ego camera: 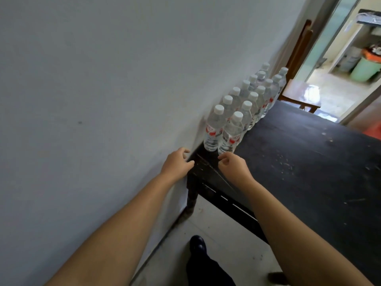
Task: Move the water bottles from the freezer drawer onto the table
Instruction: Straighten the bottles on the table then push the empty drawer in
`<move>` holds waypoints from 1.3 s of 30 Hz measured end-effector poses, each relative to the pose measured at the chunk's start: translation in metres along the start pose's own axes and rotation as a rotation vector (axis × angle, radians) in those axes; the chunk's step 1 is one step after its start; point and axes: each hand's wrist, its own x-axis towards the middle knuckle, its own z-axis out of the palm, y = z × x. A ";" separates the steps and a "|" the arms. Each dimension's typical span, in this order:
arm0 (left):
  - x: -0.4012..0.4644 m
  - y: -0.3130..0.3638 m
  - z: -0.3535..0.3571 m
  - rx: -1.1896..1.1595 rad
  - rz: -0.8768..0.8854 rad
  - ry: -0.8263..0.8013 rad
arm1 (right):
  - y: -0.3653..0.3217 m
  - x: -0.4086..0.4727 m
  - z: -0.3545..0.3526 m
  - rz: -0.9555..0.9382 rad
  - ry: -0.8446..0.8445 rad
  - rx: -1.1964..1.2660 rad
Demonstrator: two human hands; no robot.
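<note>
Both our hands hover empty at the near corner of the table (299, 157); our left hand (177, 162) sits by the wall (103, 79) with fingers loosely curled round nothing, and our right hand (233, 164) hangs just short of the nearest bottle, fingers likewise slack and holding nothing. Water bottles (243, 112) stand upright on the dark tabletop in two rows along the wall — white caps (219, 109) up, red labels facing us, each touching or nearly touching its neighbour; the front pair (221, 135) stands just beyond our fingertips. We judge a good share of the job done, since many bottles are already set down; how many remain we cannot tell — no freezer drawer shows here. Next, we reckon, comes a trip back for more, if any are left.
</note>
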 end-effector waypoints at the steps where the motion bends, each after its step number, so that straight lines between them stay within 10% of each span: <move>1: -0.008 -0.007 -0.003 0.020 -0.011 0.002 | -0.003 -0.004 0.005 -0.017 -0.026 -0.054; 21: -0.080 -0.103 -0.032 -0.085 -0.582 0.033 | -0.101 0.022 0.124 -0.716 -0.773 -0.728; 39: -0.379 -0.099 0.076 -0.471 -1.096 0.849 | -0.115 -0.218 0.191 -1.519 -1.210 -0.875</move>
